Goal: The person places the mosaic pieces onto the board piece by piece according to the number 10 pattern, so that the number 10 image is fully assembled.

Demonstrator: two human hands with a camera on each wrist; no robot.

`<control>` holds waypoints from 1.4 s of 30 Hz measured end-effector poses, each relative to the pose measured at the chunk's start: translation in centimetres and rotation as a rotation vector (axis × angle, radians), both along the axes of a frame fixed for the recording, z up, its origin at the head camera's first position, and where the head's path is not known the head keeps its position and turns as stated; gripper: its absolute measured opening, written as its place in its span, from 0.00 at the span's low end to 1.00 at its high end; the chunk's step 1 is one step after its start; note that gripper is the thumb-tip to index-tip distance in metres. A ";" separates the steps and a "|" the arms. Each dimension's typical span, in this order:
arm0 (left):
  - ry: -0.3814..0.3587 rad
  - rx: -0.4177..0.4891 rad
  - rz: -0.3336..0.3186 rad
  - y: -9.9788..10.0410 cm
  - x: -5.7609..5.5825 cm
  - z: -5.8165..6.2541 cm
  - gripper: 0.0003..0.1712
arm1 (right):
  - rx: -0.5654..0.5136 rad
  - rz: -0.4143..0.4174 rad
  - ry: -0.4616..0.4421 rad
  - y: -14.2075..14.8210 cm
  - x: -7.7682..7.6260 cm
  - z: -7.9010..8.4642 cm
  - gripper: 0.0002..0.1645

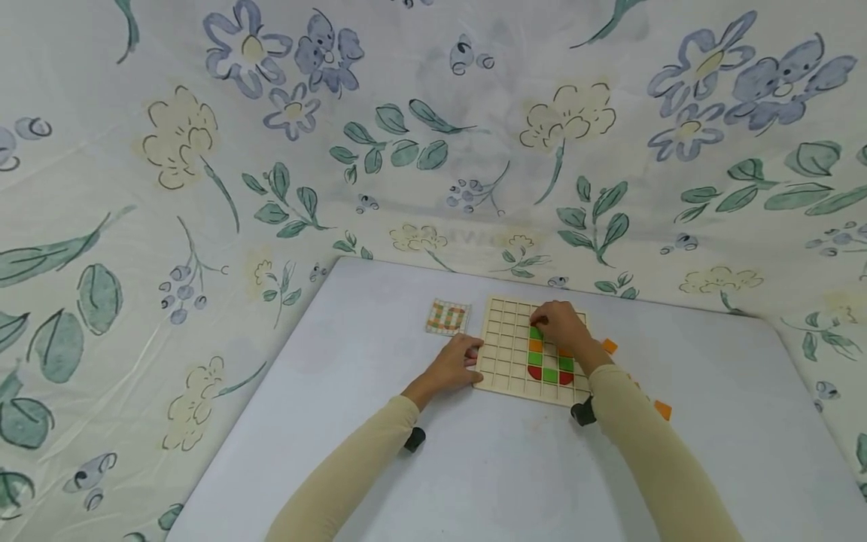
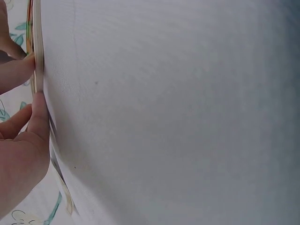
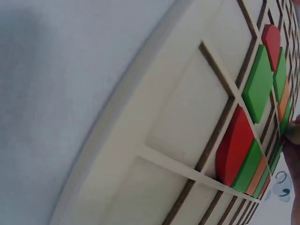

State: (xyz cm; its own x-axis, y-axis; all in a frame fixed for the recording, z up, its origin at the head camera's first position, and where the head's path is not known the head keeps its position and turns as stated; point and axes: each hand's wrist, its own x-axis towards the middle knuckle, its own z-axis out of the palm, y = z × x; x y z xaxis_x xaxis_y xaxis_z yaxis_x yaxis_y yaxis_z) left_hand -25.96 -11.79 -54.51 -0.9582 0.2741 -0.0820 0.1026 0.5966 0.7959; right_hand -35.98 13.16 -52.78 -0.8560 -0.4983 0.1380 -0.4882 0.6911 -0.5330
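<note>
A square wooden grid board (image 1: 504, 350) lies on the table, with green, orange and red tiles set in its cells as a ring. At its left edge my left hand (image 1: 452, 363) grips the board, thumb near the front corner; the left wrist view shows the fingers (image 2: 40, 110) against the board's side. My right hand (image 1: 564, 325) is over the far part of the ring. Its curled fingertips pinch a small tile, mostly covered by them, just beyond a green tile (image 1: 536, 333). Closest in the right wrist view is a rounded red tile (image 3: 234, 145).
A small pattern card (image 1: 448, 317) with a colored grid lies left of the board. Loose orange tiles (image 1: 662, 409) are scattered to the right, partly behind the right sleeve (image 1: 643, 436). Floral cloth (image 1: 420, 203) hangs behind the white table (image 1: 379, 324).
</note>
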 end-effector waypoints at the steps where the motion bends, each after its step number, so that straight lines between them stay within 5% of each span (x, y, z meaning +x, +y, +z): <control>1: 0.001 0.001 -0.001 0.0 0.0 0.0 0.37 | -0.014 -0.014 -0.011 0.1 0.1 0.1 0.08; 12: 0.005 0.018 0.003 -0.2 0.0 -0.2 0.37 | -0.087 -0.180 0.030 5.9 1.2 1.2 0.10; 23: -0.005 0.040 0.004 -0.4 0.1 -0.2 0.38 | -0.006 -0.380 -0.160 10.5 3.3 0.0 0.15; 33: 0.017 0.035 -0.012 0.0 0.0 -0.1 0.37 | -0.010 -0.421 -0.239 11.5 4.5 -0.8 0.19; 42: 0.011 0.053 -0.017 0.0 0.0 0.0 0.37 | 0.003 -0.414 -0.235 11.2 4.0 -0.5 0.22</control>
State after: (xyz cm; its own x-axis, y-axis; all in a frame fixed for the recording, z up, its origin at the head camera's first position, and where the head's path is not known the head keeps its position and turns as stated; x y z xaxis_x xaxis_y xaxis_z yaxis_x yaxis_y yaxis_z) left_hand -25.97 -11.75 -54.48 -0.9540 0.2944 -0.0560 0.1217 0.5514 0.8253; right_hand -31.95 24.32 -53.31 -0.9905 -0.1083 -0.0844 -0.0373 0.8039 -0.5935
